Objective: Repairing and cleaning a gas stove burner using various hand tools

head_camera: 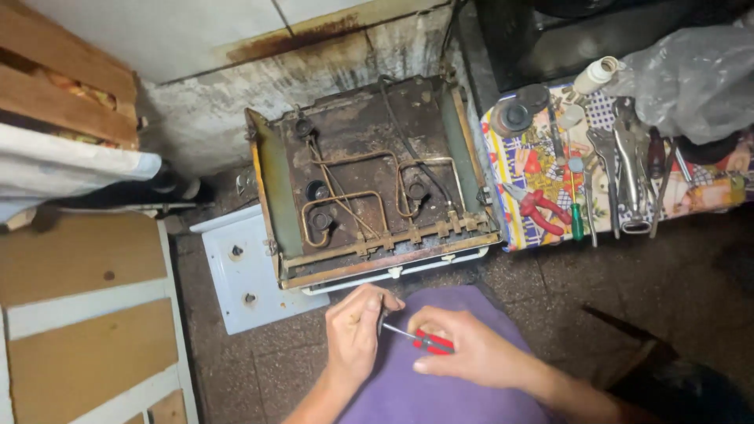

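My right hand (470, 351) grips a small screwdriver (424, 341) with a red and black handle, its thin metal shaft pointing left. My left hand (356, 327) is closed around a small dark part at the shaft's tip; the part is mostly hidden by my fingers. Both hands rest over a purple cloth (440, 392) on my lap. Just beyond them stands an opened gas stove (369, 184), rusty inside, with copper gas tubes (345, 196) and a row of valves along its front edge.
A white stove top panel (247, 275) lies on the tiled floor at the left. To the right, a patterned cloth holds red pliers (542, 210), a green screwdriver (577, 220), locking pliers (628, 177) and a plastic bag (695, 74). Wooden crates (63, 78) and boards stand left.
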